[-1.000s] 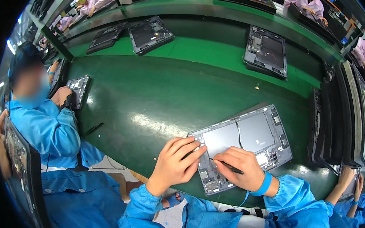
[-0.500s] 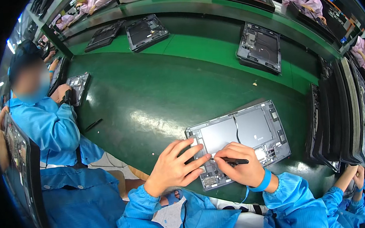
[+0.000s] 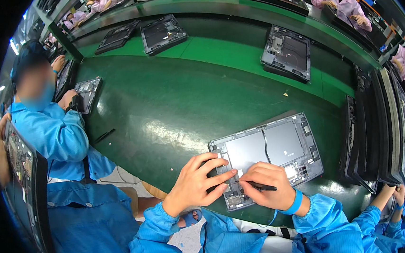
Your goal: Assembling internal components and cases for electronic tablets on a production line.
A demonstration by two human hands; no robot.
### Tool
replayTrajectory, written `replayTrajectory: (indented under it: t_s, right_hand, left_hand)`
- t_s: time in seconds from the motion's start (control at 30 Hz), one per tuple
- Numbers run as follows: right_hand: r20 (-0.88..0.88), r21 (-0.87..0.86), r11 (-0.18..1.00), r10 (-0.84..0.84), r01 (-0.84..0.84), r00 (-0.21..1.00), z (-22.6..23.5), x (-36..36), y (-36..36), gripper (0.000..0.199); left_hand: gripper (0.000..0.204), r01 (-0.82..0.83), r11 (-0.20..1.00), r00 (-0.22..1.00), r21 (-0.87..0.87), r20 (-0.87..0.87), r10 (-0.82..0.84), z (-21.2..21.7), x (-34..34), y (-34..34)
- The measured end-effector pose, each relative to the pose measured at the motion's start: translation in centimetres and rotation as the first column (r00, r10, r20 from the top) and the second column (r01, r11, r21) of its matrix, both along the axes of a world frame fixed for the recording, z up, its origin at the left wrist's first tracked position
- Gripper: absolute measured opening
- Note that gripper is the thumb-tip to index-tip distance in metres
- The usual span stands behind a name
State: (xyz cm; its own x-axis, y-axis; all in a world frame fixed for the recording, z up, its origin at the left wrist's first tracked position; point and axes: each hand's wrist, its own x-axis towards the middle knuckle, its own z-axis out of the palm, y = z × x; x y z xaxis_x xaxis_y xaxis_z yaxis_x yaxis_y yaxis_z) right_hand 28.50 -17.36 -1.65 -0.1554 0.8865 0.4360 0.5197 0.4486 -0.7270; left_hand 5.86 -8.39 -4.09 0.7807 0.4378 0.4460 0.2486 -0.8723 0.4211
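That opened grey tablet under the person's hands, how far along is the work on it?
Done: the opened tablet lies on the green belt, its back cover off, two flat dark panels seated inside. In hand: the left hand steadies its near corner while the right hand works a black pen-like tool at the lower edge. Left: no cover on it yet.

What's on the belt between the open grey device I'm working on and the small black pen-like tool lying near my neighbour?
In the head view, only bare green belt lies between the open grey device and the black pen-like tool, with light glare on it.
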Motion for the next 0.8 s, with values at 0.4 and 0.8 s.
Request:
replayTrajectory:
  t_s: [0.4,0.8]
  right_hand:
    - [-0.04,-0.188,0.982,-0.016,0.009,0.999,0.0,0.1,0.2,0.01]
    - [-0.105,-0.161,0.985,-0.086,0.068,0.991,-0.2,0.0,0.3,0.007]
  left_hand:
    - [0.038,0.003,1.0,1.0,0.029,-0.007,-0.003,-0.3,-0.1,0.0]
    - [0.044,-0.08,0.967,0.977,0.24,-0.173,0.124,0.7,0.7,-2.2]
